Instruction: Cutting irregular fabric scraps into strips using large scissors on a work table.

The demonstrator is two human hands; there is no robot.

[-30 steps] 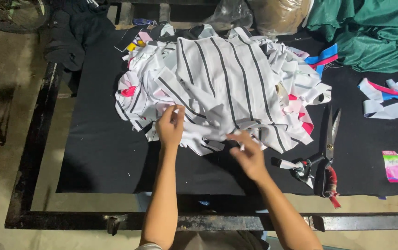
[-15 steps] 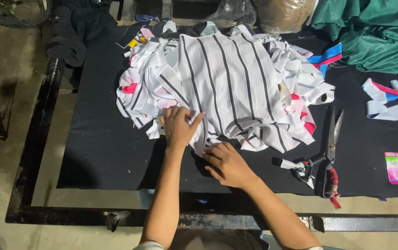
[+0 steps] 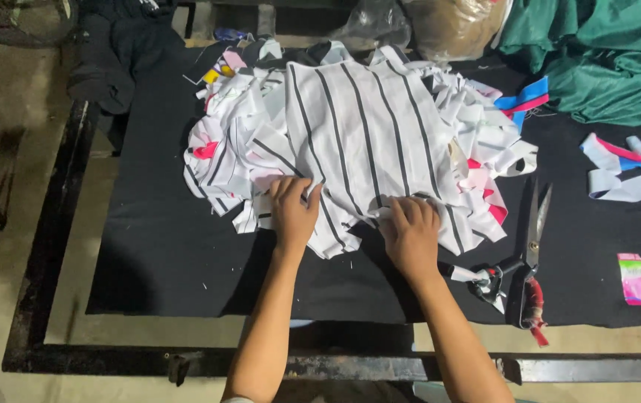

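Black cloth-covered worktable (image 3: 149, 254) on a dark metal frame.
On it lie a heap of white black-striped fabric pieces (image 3: 358, 142), long steel scissors (image 3: 533, 239), a small pink packet (image 3: 636, 279) and crumpled green cloth (image 3: 604, 60).

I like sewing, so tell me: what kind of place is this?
Probably a small tailoring or garment workshop. Both hands press on a pile of striped white fabric pieces, big scissors lie nearby, and green cloth is heaped behind.

Soft matt striped cloth (image 3: 358, 142) is pressed under the fingers (image 3: 291, 195); glossy metal scissors (image 3: 533, 231) lie beside them.
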